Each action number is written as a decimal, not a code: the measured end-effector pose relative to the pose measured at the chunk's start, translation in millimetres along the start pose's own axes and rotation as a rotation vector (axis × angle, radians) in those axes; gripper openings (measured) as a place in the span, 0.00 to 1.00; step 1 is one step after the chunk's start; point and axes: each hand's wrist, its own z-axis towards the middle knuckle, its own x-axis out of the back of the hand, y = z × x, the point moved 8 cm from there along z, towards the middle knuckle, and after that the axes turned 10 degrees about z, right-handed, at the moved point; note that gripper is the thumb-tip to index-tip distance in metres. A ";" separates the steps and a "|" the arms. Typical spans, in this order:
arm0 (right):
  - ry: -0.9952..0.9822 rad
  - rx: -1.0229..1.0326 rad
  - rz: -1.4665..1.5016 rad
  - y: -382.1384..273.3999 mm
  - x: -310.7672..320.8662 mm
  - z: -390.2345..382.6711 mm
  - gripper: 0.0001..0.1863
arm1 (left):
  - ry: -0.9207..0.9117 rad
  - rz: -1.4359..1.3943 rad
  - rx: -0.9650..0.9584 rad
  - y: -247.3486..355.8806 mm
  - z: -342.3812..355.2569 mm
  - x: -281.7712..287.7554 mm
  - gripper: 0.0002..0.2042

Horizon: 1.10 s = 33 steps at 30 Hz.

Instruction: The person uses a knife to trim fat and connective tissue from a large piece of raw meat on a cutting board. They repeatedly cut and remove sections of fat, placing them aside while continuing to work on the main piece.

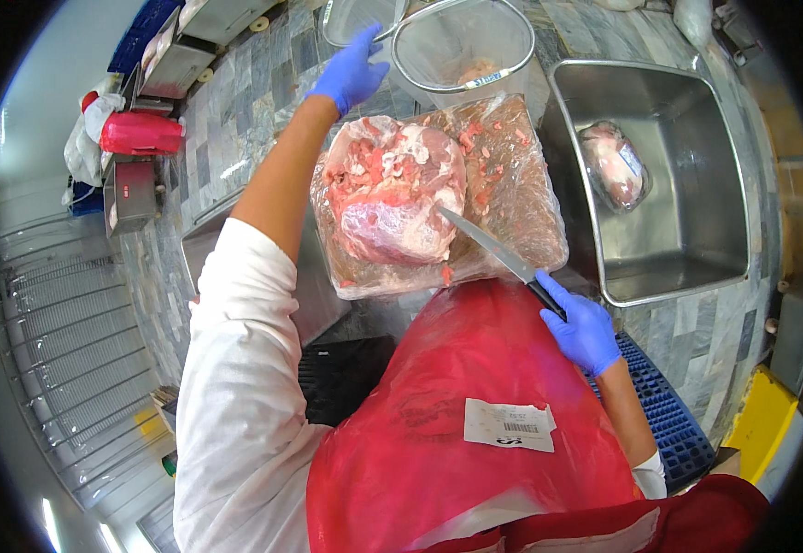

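A white paper label with a barcode and dark print, upside down in the view, is stuck on the glossy red plastic apron, at five o'clock from a large piece of raw meat. That meat, pink and marbled with white fat, rests on a brown slab wrapped in crinkled clear film, with small red scraps scattered at its three o'clock. At four o'clock the blue-gloved right hand is clenched round the black handle of a long steel knife, its tip at the meat's edge. At eleven o'clock the left hand, also gloved, grasps nothing, fingers spread by the rim of a clear tub; contact cannot be told. At one o'clock a translucent bin bears a small white-and-blue tag. At three o'clock a smooth rectangular steel tub holds a rounded, film-wrapped package with a white-and-blue label.
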 end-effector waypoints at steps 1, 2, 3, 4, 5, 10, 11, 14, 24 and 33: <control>-0.004 -0.026 0.069 -2.5 1.9 -3.9 0.32 | -0.043 -0.054 0.057 2.6 -14.4 -4.3 0.38; -0.008 -0.053 0.138 -6.3 4.0 -6.3 0.30 | -0.032 0.057 -0.008 -12.6 -29.0 -16.5 0.39; -0.015 -0.016 0.191 -19.0 8.0 -6.7 0.29 | -0.014 0.170 -0.067 -38.9 -51.2 -29.7 0.42; -0.016 0.014 0.245 -33.0 13.4 -5.9 0.28 | -0.090 0.213 -0.045 -59.3 -71.4 -43.0 0.43; -0.014 0.041 0.298 -44.7 16.8 -4.1 0.27 | -0.166 0.254 -0.027 -74.7 -90.4 -56.1 0.45; -0.073 0.118 0.059 -89.6 13.9 32.1 0.25 | -0.032 0.253 0.066 -100.0 -132.6 -71.0 0.43; -0.076 0.108 0.041 -96.6 14.1 38.3 0.24 | -0.030 0.247 0.083 -96.5 -134.0 -69.3 0.43; -0.166 0.029 0.022 -122.9 22.8 55.2 0.23 | 0.085 0.211 0.097 -96.8 -151.6 -66.2 0.42; -0.257 -0.260 -0.141 -221.9 60.3 95.6 0.21 | 0.283 0.005 0.161 -127.6 -183.7 -74.8 0.37; -0.373 -0.258 -0.420 -263.8 56.1 142.8 0.20 | 0.398 -0.019 0.220 -116.0 -199.9 -71.7 0.34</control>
